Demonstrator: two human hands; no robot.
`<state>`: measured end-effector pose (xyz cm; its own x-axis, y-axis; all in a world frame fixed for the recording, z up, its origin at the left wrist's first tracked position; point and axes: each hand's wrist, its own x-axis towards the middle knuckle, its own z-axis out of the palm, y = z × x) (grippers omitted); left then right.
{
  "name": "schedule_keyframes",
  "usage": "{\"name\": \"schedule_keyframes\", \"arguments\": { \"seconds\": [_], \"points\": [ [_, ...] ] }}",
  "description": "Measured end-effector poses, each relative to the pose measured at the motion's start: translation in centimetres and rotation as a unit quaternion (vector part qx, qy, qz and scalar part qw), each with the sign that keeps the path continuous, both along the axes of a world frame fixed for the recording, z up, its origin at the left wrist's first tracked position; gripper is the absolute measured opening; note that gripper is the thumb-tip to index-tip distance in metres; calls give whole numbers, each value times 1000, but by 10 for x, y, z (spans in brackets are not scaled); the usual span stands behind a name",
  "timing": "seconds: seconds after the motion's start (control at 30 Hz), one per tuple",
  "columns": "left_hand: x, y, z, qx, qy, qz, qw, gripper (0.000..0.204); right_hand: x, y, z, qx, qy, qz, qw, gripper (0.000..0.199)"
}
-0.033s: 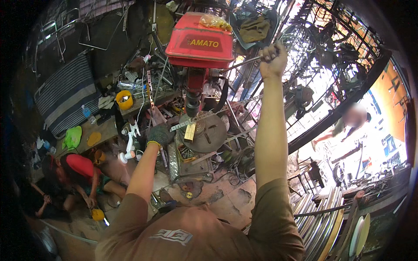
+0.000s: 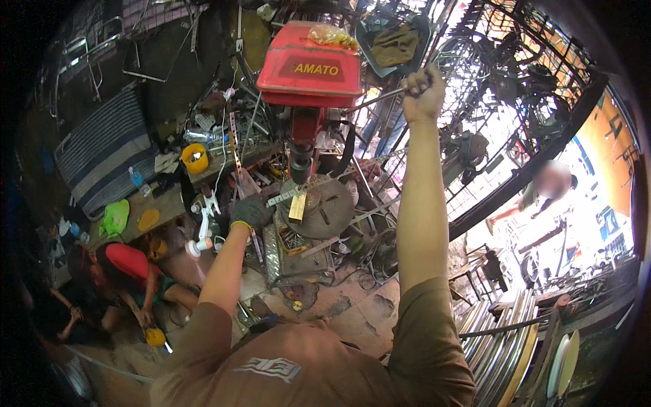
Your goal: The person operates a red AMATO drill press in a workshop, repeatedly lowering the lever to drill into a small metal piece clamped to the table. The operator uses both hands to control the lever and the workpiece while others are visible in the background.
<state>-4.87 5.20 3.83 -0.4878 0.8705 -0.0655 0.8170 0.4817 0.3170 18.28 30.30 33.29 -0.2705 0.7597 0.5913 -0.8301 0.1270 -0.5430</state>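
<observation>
The drill press (image 2: pixel 310 64) with its red head stands in front of me, its chuck (image 2: pixel 300 163) over a round slotted table (image 2: pixel 332 216). My bare right hand (image 2: pixel 424 93), raised at the right, is closed around the end of the press's feed lever (image 2: pixel 381 99). My left hand (image 2: pixel 251 211), in a dark knit glove, is closed at the left end of a flat metal strip with holes (image 2: pixel 279 197). That strip lies across the table beneath the chuck. A yellowish rectangular block (image 2: pixel 297 207) sits beside it. The drill tip's contact with the strip is too small to make out.
At the left a person in red (image 2: pixel 129 264) crouches low by a bench holding a yellow container (image 2: pixel 194 158). A tray of loose metal parts (image 2: pixel 293 241) sits below the press table. Long metal tubes (image 2: pixel 498 339) lie at the lower right; another person (image 2: pixel 536 197) is beyond the grille.
</observation>
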Motion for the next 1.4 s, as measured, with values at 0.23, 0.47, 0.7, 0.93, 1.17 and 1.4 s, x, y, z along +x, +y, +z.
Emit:
{"name": "schedule_keyframes", "arguments": {
  "seconds": [0.23, 0.47, 0.7, 0.93, 1.17, 1.4],
  "points": [
    [-11, 5, -5, -22, 9, -42, 999, 52, 1, -8, -1, -27, -6, -53, 998, 23],
    [-17, 8, -20, 45, 43, -66, 996, 55, 0, -15, -3, -8, 6, -77, 997, 18],
    [-10, 7, -11, 61, 59, -86, 993, 56, -1, -11, -9, -45, 66, -44, 996, 10],
    [-15, 10, -18, 25, 66, -76, 995, 60, 0, -16, -9, -30, 51, -62, 996, 10],
    [-7, 8, -11, 33, 80, -69, 994, 52, 1, -21, -11, -39, 60, -73, 995, 10],
    [-22, 16, -28, 47, 112, -100, 987, 49, -5, -10, -15, -22, 79, -48, 995, 15]
  ]
}}
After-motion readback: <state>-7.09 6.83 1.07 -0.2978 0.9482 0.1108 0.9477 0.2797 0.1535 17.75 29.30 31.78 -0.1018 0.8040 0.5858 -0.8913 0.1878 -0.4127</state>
